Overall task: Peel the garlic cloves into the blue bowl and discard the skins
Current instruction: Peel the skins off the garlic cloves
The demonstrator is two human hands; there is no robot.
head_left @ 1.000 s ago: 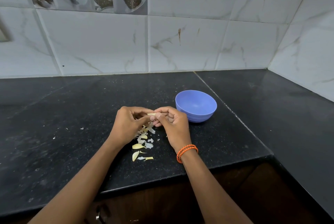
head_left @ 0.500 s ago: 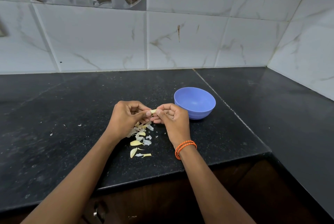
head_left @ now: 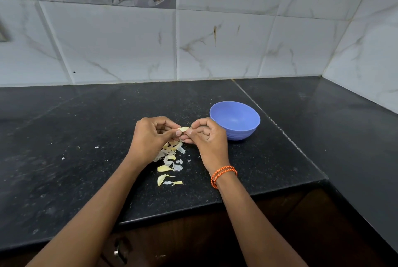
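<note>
Garlic clove [head_left: 183, 129] held between both hands above tabletop [head_left: 86, 129], just left of blue bowl [head_left: 235, 122]. Left hand [head_left: 150, 137] curled, thumb and fingertips pinching clove's left end. Right hand [head_left: 206, 139] curled, thumb and forefinger pinching right end. Orange cord bracelet [head_left: 224, 175] on right wrist. Below hands: pile of skins and cloves [head_left: 170, 159] lying on black tabletop, small flakes scattered to left. Bowl interior shows no contents. Marble-pattern tiled wall [head_left: 215, 40] behind.

Pale yellow garlic clove [head_left: 183, 129] between the fingertips; periwinkle-blue bowl [head_left: 234, 120] just right of the fingers. Black, white-speckled countertop [head_left: 107, 120]; white, grey-veined wall tiles [head_left: 112, 40]. Below the fingers, yellow-white skins [head_left: 170, 159]; orange wrist cord [head_left: 223, 175].
</note>
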